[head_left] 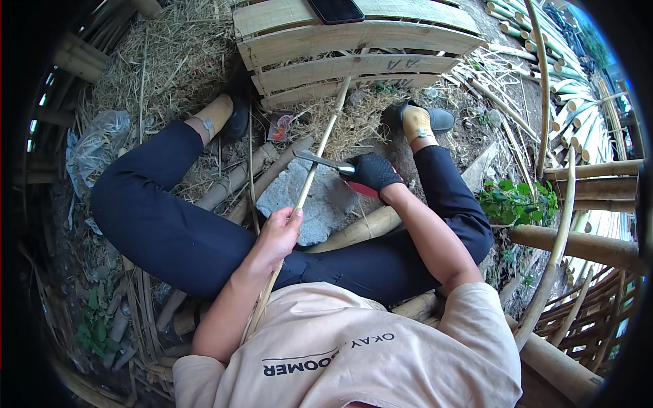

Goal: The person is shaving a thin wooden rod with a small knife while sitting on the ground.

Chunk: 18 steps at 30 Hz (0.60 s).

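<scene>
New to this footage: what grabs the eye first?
Probably the long pale stick running up the middle, held in the bare left hand. Over the grey stone, a metal tool in the black-and-red-gloved right hand meets it in view. Then the slatted wooden crate at the top, with a dark phone on it.

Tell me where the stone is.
In the head view, the stone lies just left of centre between the person's legs, beneath the stick, with the left hand at its lower left and the gloved right hand at its upper right.
</scene>
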Available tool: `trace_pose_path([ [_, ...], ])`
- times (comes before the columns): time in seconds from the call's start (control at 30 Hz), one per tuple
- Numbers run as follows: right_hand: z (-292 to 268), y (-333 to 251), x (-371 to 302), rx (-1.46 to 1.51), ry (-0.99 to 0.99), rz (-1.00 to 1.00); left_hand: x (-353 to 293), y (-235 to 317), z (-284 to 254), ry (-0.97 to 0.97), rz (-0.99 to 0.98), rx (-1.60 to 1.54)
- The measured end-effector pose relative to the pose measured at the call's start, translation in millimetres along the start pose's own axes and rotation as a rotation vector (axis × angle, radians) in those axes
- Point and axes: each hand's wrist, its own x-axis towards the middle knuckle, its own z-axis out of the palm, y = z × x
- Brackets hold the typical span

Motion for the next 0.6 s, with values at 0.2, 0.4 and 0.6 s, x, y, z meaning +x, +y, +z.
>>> trace_pose_path([
  [0.2,-4,58,34,-0.032,0.1,0.232,8,-11,1,0.059,0.105,0.182],
  [0.4,-1,0,14,-0.045,0.011,-0.012,9,-20,-3,0.045,0.136,0.187],
  [0.6,4,45,36,-0.057,0.1,0.078,15,-19,2,0.055,0.191,0.319],
])
